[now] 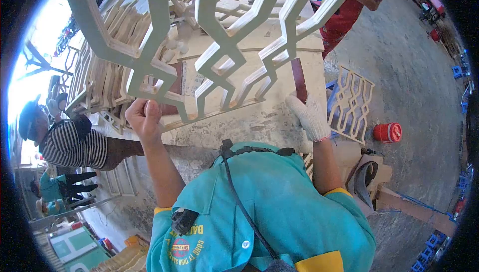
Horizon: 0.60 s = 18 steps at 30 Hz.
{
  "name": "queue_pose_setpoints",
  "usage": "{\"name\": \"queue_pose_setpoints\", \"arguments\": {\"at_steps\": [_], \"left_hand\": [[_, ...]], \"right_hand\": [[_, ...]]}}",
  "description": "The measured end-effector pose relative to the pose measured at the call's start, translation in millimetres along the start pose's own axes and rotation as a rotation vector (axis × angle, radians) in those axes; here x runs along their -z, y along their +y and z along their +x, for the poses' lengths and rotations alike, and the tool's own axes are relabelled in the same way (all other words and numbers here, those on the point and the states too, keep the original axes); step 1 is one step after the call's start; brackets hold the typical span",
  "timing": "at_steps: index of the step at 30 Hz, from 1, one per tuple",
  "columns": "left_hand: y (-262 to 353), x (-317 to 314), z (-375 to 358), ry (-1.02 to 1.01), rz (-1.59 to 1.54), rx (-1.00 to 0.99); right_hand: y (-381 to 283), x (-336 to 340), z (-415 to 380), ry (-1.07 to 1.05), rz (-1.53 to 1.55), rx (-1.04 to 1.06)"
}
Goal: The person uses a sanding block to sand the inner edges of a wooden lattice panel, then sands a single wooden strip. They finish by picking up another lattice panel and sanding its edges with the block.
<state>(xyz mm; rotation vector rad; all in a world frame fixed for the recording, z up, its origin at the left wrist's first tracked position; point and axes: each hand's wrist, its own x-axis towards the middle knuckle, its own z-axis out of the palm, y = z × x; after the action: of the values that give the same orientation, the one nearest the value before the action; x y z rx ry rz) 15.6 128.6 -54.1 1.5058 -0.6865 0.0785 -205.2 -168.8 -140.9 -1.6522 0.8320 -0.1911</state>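
Observation:
A pale wooden lattice panel [227, 47] with angular openings is tilted up in front of me over the worktable [239, 127]. My left hand [144, 120], bare, is closed on the panel's lower left corner. My right hand [309, 117], in a white knitted glove, is closed on a dark red-brown strip of sandpaper [299, 80] at the table's right side, apart from the panel. Behind the panel, partly hidden, lie a brown sheet and a printed sheet [192, 78] that looks like sandpaper backing.
A tall stack of similar lattice panels [100, 65] stands at the left. Another panel [352, 105] leans right of the table, near a red bucket [387, 133]. A person in red [342, 25] is across the table; a person in stripes [75, 145] is at left.

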Motion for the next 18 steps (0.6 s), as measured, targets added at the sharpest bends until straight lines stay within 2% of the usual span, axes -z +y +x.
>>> {"name": "queue_pose_setpoints", "arguments": {"at_steps": [2,5,9,11,14,18], "left_hand": [[3.0,10.3,2.3,-0.022,0.088,-0.033],[36.3,2.7,6.2,0.059,0.435,-0.075],[86.3,-33.3,13.8,-0.054,0.598,0.004],[90.2,-47.4,23.8,-0.149,0.718,-0.021],[85.3,-66.7,37.2,-0.307,0.877,0.05],[55.8,-76.2,57.4,-0.449,1.059,-0.023]], "right_hand": [[-5.8,1.7,-2.5,0.005,0.024,-0.013],[-17.8,5.8,-10.6,0.005,0.132,-0.012],[-22.9,13.8,-24.7,0.001,0.251,0.033],[-14.0,14.6,-26.1,0.006,0.256,0.071],[-4.4,15.4,-29.3,-0.067,0.244,0.071],[7.5,9.5,-23.7,-0.106,0.206,0.022]]}}
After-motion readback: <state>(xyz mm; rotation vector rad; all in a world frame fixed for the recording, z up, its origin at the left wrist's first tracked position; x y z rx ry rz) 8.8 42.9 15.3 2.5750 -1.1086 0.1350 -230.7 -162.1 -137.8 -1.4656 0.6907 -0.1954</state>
